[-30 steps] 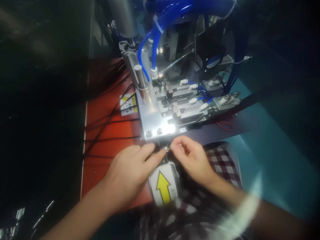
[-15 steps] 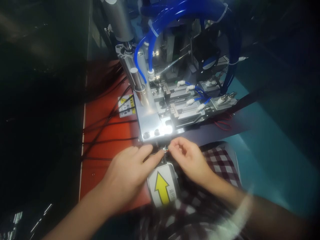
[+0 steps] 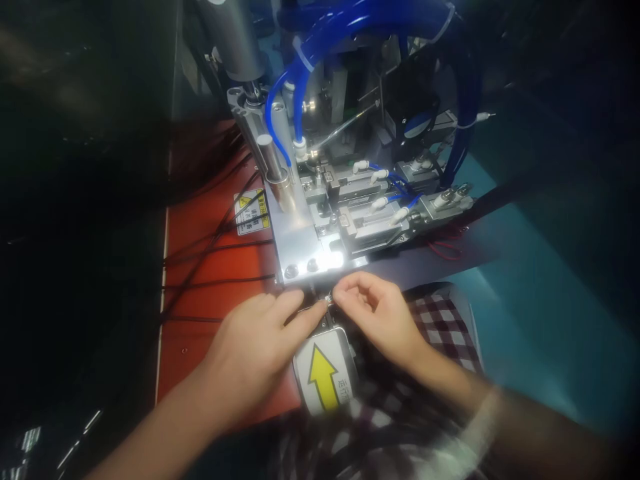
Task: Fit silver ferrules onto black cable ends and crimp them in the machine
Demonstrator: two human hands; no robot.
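My left hand [image 3: 255,337] lies at the front edge of the machine, thumb and index finger apart. Its thumb tip touches or nearly touches a small shiny piece [image 3: 328,299], too small to name. From the other side, my right hand [image 3: 377,313] comes close to this piece with thumb and index finger pinched together. What that pinch holds, if anything, cannot be made out. Just above both hands is the machine's bright metal block [image 3: 300,257]. Below the fingertips sits a white plate with a yellow arrow [image 3: 323,377].
Blue air hoses [image 3: 370,20] arch over the metal cylinders and slides [image 3: 373,217]. Black cables [image 3: 220,247] cross the orange-red base [image 3: 195,367] at left, near a yellow-and-white warning label [image 3: 251,212]. Checked cloth [image 3: 445,327] covers my lap.
Both hands stay at the small piece with almost the same pose. The right fingertips have shifted very slightly left. The whole view has drifted a little.
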